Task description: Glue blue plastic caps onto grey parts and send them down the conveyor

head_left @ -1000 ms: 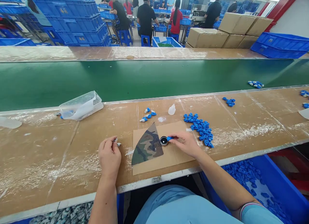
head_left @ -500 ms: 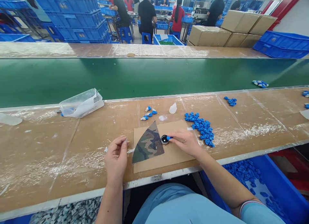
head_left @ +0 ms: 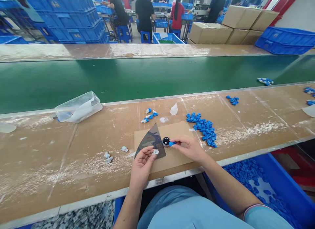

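Observation:
Over the camouflage-patterned sheet [head_left: 153, 138], my left hand [head_left: 143, 163] pinches a small white plastic piece [head_left: 155, 152] between thumb and fingertips. My right hand [head_left: 189, 147] grips a small blue plastic piece [head_left: 172, 144] close to a round pot with black contents [head_left: 166, 141]. Sheet and pot both lie on a flat piece of cardboard [head_left: 180, 157]. To its right spreads a cluster of blue pieces [head_left: 204, 127]. A few loose whitish pieces [head_left: 108, 160] lie left of the sheet. Behind it are several joined blue-and-white pieces [head_left: 149, 116].
A clear plastic tub [head_left: 78, 108] lies at the left, before the green conveyor belt [head_left: 147, 76]. A small white bottle [head_left: 174, 109] is behind the cardboard. Below the table edge stand a blue bin of blue pieces [head_left: 283, 189] and whitish pieces [head_left: 81, 216]. People work farther back.
My left hand has moved right over the sheet, and a white piece now shows in its fingertips. The blue piece in my right hand has shifted slightly off the black pot.

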`<state>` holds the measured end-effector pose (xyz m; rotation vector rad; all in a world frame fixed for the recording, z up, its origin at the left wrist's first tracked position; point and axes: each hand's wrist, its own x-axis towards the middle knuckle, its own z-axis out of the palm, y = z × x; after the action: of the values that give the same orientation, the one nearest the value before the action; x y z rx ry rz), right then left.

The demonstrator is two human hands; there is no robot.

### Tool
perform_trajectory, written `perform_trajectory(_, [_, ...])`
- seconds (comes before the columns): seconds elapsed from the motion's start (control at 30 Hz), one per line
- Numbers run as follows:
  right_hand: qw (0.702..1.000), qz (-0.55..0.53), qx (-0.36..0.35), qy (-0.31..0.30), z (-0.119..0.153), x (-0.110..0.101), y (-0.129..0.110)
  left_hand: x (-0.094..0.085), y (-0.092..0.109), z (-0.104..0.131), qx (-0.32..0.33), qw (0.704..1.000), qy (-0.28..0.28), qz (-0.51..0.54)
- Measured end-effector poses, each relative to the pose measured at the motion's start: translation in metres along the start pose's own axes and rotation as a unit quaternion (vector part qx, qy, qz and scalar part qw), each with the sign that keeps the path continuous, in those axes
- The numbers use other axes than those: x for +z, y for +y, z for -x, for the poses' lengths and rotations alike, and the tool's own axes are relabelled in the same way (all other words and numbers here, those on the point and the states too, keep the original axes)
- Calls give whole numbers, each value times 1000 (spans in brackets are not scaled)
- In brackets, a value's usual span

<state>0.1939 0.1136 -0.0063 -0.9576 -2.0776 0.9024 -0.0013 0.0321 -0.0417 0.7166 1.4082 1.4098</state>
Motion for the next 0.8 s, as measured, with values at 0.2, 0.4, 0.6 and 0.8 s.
perform_trajectory(0.2, [997, -78, 1, -18, 10, 23, -13, 7, -4, 5, -17, 998, -55, 7])
perform_trajectory(0.4, [997, -74, -30, -15, 10, 30, -9, 8, 0, 8, 19, 996, -84, -38])
perform_trajectory(0.6, [993, -33, -96, -62, 7, 20, -5, 2, 11, 8, 75, 975, -136, -160])
perform_trajectory(0.8, [995, -83, -35, -35, 12, 25, -3, 10, 13, 10, 43, 989, -124, -74])
